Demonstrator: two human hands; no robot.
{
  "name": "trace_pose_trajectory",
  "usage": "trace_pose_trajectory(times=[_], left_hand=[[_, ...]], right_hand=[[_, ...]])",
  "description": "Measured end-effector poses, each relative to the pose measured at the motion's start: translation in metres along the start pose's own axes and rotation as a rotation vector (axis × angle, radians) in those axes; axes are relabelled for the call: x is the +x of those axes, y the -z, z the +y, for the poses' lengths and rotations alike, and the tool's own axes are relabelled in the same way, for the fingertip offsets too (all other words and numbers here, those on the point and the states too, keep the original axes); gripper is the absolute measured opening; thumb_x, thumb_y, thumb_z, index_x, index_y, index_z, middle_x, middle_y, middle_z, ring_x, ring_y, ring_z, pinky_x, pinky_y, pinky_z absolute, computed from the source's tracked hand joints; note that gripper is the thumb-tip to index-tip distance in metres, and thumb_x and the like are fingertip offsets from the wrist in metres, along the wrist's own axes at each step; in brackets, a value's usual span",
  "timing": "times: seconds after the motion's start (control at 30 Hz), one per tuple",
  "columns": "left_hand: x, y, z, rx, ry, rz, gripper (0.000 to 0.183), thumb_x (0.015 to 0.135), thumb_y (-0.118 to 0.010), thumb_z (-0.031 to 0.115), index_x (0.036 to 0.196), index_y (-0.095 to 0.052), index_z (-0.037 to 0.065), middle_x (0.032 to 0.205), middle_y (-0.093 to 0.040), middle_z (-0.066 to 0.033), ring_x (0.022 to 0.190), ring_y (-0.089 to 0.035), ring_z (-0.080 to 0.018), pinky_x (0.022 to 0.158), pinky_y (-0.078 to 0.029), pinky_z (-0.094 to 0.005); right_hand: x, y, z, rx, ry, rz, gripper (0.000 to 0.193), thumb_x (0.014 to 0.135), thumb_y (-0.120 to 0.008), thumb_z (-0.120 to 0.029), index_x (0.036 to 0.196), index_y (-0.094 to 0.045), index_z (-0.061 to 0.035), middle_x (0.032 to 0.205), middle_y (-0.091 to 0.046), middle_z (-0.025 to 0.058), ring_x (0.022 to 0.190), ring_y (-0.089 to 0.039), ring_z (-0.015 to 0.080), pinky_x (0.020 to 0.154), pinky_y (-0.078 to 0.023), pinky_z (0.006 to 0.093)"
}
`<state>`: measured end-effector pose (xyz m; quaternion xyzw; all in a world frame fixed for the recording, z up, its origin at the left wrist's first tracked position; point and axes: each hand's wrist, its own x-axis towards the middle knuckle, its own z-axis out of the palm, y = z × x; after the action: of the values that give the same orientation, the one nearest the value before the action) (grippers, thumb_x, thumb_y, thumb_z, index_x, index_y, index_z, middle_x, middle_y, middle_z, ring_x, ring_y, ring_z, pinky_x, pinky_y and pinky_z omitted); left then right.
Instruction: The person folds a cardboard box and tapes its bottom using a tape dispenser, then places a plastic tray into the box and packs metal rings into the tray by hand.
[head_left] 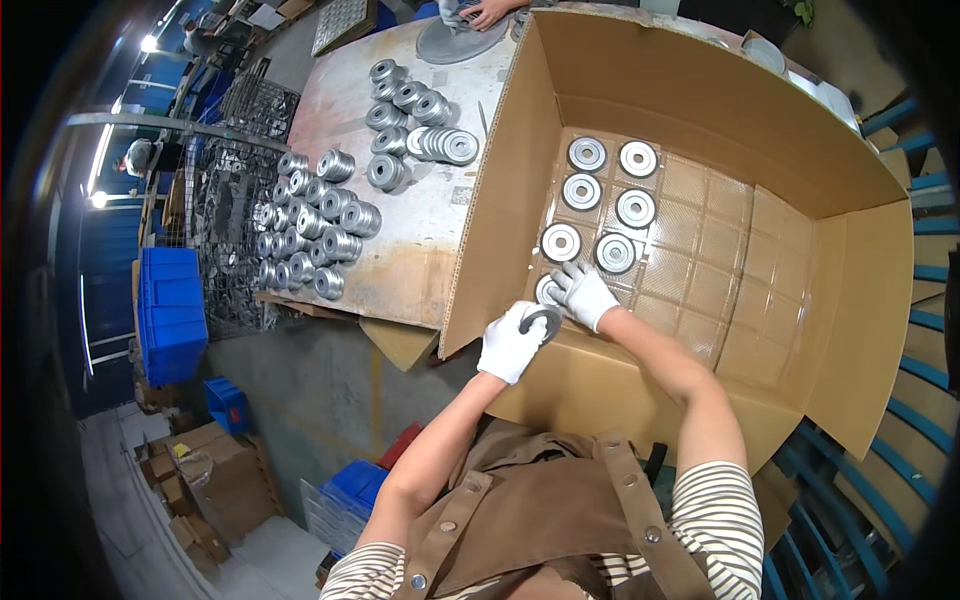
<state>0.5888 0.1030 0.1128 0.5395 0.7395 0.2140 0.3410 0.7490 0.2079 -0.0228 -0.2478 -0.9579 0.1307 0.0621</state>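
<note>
My left hand (507, 345), in a white glove, is closed around a dark grey metal ring (541, 325) at the near wall of a large cardboard box. Inside the box, my right hand (584, 294), also gloved in white, has its fingers on the edge of a round metal disc (547, 290) and partly hides it. This disc lies at the near left corner of a clear plastic compartment tray (690, 260). Several more discs (582, 191) with centre holes sit in two columns along the tray's left side, each in its own compartment.
The cardboard box (690, 85) has tall upright walls. Left of it, a worn worktable (415, 255) bears several stacks of metal discs (340, 215). Another person's hands (485, 12) are at a round grey plate (460, 42) at the far edge. Blue crates (172, 310) stand farther left.
</note>
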Motion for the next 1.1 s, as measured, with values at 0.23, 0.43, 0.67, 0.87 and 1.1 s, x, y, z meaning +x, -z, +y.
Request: trace_pose_trajectory(times=[0.23,0.43,0.67,0.87,1.1], left_hand=[[0.015,-0.014,-0.002,-0.099,0.0,0.022,0.028,0.085,-0.07,0.021,0.109,-0.065,0.008,0.095,-0.071,-0.013,0.088,-0.07,-0.0287,0.08,-0.054,-0.0371],[0.017,-0.007,-0.012,-0.126,0.012,0.021,0.03,0.084,-0.07,0.023,0.109,-0.065,0.007,0.097,-0.071,-0.0139,0.089,-0.07,-0.0289,0.081,-0.054,-0.0373],[0.017,-0.008,-0.012,-0.142,0.067,0.006,0.031,0.084,-0.071,0.023,0.11,-0.065,0.007,0.098,-0.072,-0.0137,0.091,-0.07,-0.0272,0.082,-0.054,-0.0376],[0.025,-0.013,-0.014,-0.22,0.006,-0.036,0.027,0.085,-0.068,0.016,0.109,-0.065,0.004,0.097,-0.072,-0.0119,0.089,-0.069,-0.0214,0.082,-0.054,-0.0336],[0.038,-0.014,-0.004,-0.206,-0.03,-0.101,0.026,0.085,-0.067,0.019,0.107,-0.067,0.006,0.095,-0.072,-0.0132,0.089,-0.07,-0.0255,0.081,-0.055,-0.036]], right_hand=[[0.044,-0.002,0.018,0.066,-0.371,0.069,0.074,0.082,-0.068,-0.044,0.142,-0.045,-0.0071,0.146,-0.043,0.0166,0.139,-0.034,0.0366,0.115,-0.025,0.0526],[0.035,0.007,0.01,0.004,-0.368,-0.172,0.085,0.079,-0.072,-0.047,0.146,-0.04,-0.0067,0.152,-0.037,0.015,0.144,-0.028,0.0355,0.117,-0.021,0.0552],[0.001,0.028,0.019,0.104,-0.4,0.045,0.079,0.087,-0.065,-0.043,0.146,-0.037,0.0,0.152,-0.035,0.0218,0.144,-0.026,0.0391,0.118,-0.019,0.0541],[-0.024,0.015,0.028,0.095,-0.653,0.032,0.085,0.086,-0.065,-0.052,0.148,-0.035,-0.0014,0.153,-0.03,0.0247,0.144,-0.022,0.0432,0.118,-0.018,0.0543],[-0.024,0.042,0.091,-0.022,-0.714,0.083,0.076,0.09,-0.059,-0.049,0.149,-0.037,-0.0061,0.153,-0.032,0.0223,0.145,-0.021,0.042,0.117,-0.018,0.0566]])
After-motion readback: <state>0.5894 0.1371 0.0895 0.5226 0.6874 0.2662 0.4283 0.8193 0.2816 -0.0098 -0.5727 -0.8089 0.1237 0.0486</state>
